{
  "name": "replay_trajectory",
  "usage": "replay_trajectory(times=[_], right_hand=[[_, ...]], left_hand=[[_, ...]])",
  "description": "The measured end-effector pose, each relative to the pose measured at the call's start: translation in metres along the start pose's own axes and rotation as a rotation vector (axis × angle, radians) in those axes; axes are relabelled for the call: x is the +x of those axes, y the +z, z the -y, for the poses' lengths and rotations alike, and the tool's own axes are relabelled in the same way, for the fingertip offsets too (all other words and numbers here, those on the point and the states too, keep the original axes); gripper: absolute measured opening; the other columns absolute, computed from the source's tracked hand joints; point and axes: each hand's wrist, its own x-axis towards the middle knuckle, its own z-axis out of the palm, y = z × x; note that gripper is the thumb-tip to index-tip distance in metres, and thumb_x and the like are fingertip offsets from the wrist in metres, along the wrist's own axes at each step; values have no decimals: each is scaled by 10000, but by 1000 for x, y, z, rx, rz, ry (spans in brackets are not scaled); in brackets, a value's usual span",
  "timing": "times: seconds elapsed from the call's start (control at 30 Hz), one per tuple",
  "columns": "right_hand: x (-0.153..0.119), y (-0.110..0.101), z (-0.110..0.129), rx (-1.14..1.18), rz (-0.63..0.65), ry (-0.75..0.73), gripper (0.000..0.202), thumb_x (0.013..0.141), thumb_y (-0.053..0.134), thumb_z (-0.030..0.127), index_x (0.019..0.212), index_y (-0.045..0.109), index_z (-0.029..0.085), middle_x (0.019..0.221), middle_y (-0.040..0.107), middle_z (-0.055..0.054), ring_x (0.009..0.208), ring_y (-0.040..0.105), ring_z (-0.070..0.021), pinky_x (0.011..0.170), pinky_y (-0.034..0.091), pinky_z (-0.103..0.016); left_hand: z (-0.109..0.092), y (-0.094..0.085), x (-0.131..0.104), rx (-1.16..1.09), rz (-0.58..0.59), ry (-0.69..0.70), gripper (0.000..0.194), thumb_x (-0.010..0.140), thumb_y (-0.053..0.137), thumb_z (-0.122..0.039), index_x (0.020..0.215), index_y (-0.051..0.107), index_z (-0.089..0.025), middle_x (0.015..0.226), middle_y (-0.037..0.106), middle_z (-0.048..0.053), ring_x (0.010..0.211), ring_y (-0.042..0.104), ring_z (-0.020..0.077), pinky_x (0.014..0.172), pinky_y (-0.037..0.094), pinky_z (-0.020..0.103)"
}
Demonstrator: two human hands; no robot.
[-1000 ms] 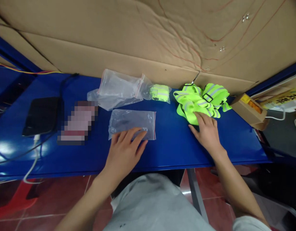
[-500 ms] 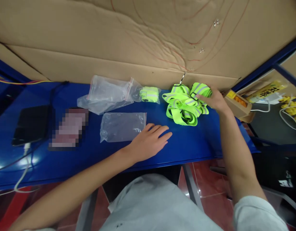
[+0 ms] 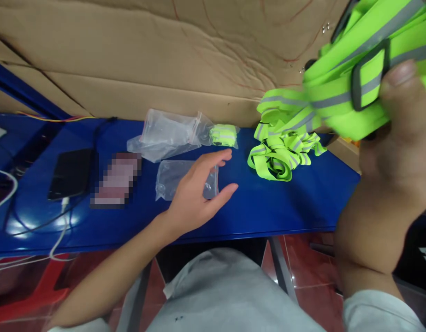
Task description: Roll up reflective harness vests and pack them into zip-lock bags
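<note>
Close to the camera at upper right, my right hand (image 3: 403, 124) grips a bundle of neon-green reflective strap (image 3: 337, 87) with grey stripes and a black buckle, the thumb pressed beside the buckle. Below and left of it, a loose heap of the same strap (image 3: 273, 159) lies on the blue table (image 3: 268, 207). My left hand (image 3: 199, 193) hovers over a flat clear zip bag (image 3: 168, 177), thumb and fingers apart and nothing between them. Behind, a small bag packed with folded green strap (image 3: 223, 135) sits beside a pile of clear bags (image 3: 168, 129).
Left on the table are a black phone (image 3: 70, 175) with a white cable (image 3: 61, 235) and a second, pixelated phone (image 3: 118, 180). A cardboard panel (image 3: 130, 69) rises along the back edge. A small cardboard box (image 3: 344, 154) stands at the right end.
My right hand has lifted a strap bundle off the heap, up and towards the camera. My left hand has risen, its thumb spreading from the fingers. The view has shifted slightly.
</note>
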Motion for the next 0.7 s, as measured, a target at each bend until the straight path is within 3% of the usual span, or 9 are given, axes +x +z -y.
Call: replay_trajectory(times=[0.07, 0.17, 0.23, 0.3, 0.37, 0.5, 0.6, 0.67, 0.7], right_hand=[[-22, 16, 27, 67, -63, 4, 432, 1014, 684, 426, 1412, 684, 256, 1378, 723, -66, 1312, 689, -315, 1206, 491, -485], [-72, 47, 55, -128, 124, 88, 447, 941, 745, 477, 1317, 652, 253, 1336, 697, -114, 1263, 680, -362, 1108, 563, -593], [-110, 65, 67, -106, 233, 82, 440, 971, 684, 401, 1386, 570, 311, 1280, 695, -123, 1210, 689, -346, 1037, 606, -579], [-141, 77, 71, 6, 363, 122, 595, 978, 684, 361, 1519, 437, 368, 1308, 677, -113, 1229, 683, -324, 1039, 615, -546], [-161, 81, 68, 127, 565, 107, 839, 950, 741, 480, 1642, 280, 371, 1466, 599, -136, 1372, 616, -340, 1112, 586, -543], [-171, 81, 49, 222, 857, -1, 1417, 699, 816, 814, 1740, -2, 310, 1776, 238, -200, 1656, 244, -457, 1302, 336, -686], [-166, 89, 37, 175, 895, -47, 1242, 852, 817, 617, 1740, 0, 320, 1790, 255, -174, 1686, 175, -422, 1337, 74, -758], [-161, 94, 31, 211, 907, -109, 907, 963, 711, 325, 1711, 200, 318, 1653, 524, -134, 1594, 437, -347, 1352, 97, -721], [-157, 95, 29, 243, 899, -137, 758, 963, 641, 203, 1653, 347, 308, 1514, 662, -102, 1473, 591, -304, 1348, 214, -676]], left_hand=[[-10, 6, 3, -176, -48, -76, 629, 964, 776, -354, 1517, 493, -258, 1424, 662, 103, 1209, 685, 228, 997, 600, 373], [-17, 23, -8, -567, -39, -295, 736, 927, 803, -515, 1534, 435, -321, 1473, 606, 104, 1224, 681, 232, 948, 633, 348], [-15, 36, -27, -856, -21, -464, 884, 848, 849, -614, 1555, 384, -355, 1503, 594, 101, 1235, 695, 247, 986, 641, 373], [-9, 44, -51, -1070, -49, -660, 942, 789, 902, -605, 1551, 421, -330, 1502, 618, 107, 1272, 695, 268, 1067, 614, 398], [-4, 45, -76, -1188, -99, -817, 913, 752, 945, -532, 1514, 508, -285, 1465, 660, 115, 1271, 702, 280, 1065, 608, 379], [0, 29, -110, -1347, -97, -929, 817, 672, 976, -486, 1375, 646, -232, 1114, 798, 89, 896, 778, 240, 705, 619, 280], [0, 17, -118, -1468, -1, -935, 804, 585, 990, -488, 1275, 690, -206, 858, 772, 40, 620, 691, 167, 530, 516, 224], [1, 13, -120, -1448, 34, -918, 824, 556, 985, -512, 1264, 687, -216, 828, 754, 30, 594, 678, 166, 548, 531, 241], [2, 11, -122, -1372, 46, -895, 854, 578, 951, -607, 1290, 673, -228, 840, 755, 39, 622, 699, 190, 582, 560, 274]])
